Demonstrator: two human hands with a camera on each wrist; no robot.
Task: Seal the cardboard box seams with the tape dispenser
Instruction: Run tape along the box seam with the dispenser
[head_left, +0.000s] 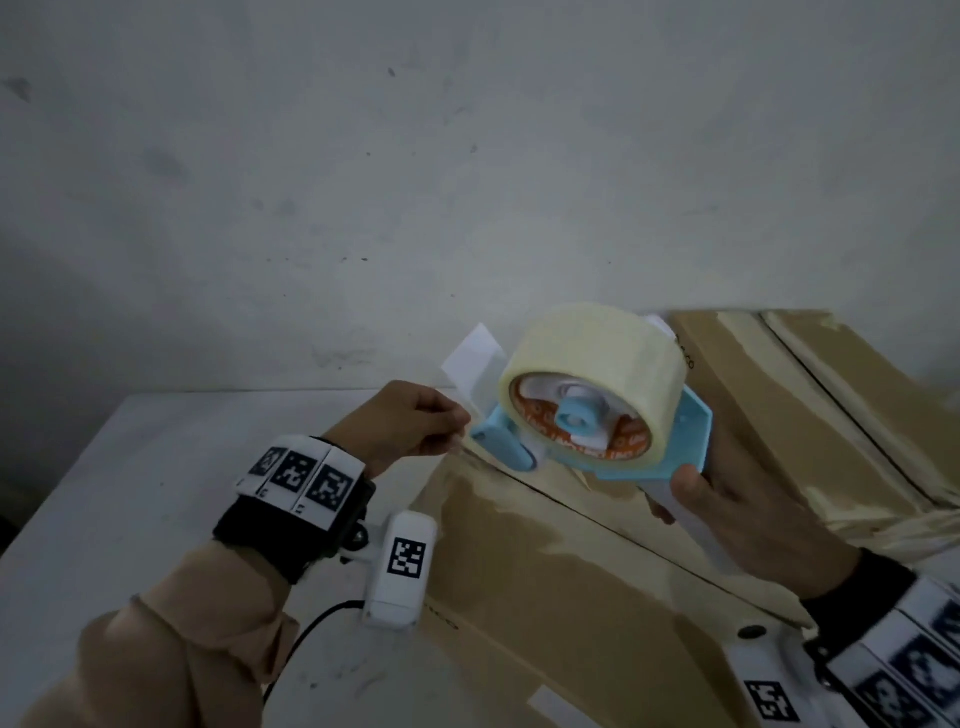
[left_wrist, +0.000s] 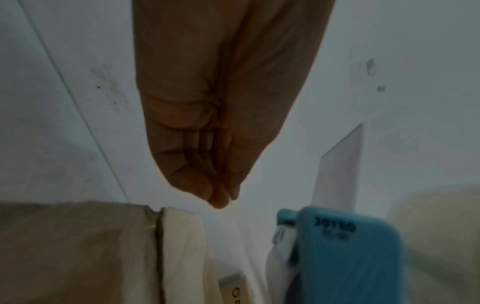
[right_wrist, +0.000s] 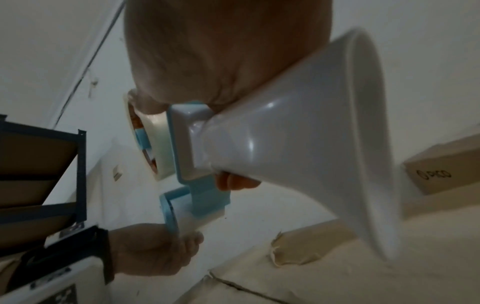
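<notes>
A blue tape dispenser (head_left: 623, 447) with a large clear tape roll (head_left: 592, 364) hovers over the near-left corner of a brown cardboard box (head_left: 545, 566). My right hand (head_left: 691, 499) grips its white handle (right_wrist: 298, 144). My left hand (head_left: 460, 431) is at the dispenser's front end, thumb and fingertips (left_wrist: 221, 197) pinched on the clear tape end. The box's centre seam (head_left: 597, 519) runs under the dispenser, and old tape patches show on its top. In the right wrist view my left hand (right_wrist: 155, 251) sits just below the dispenser's blue front (right_wrist: 192, 197).
The box lies on a white table (head_left: 156, 467) against a grey wall. A second taped cardboard box (head_left: 831, 395) stands at the back right, touching the first. A dark shelf rack (right_wrist: 39, 174) with brown boards shows at the left in the right wrist view.
</notes>
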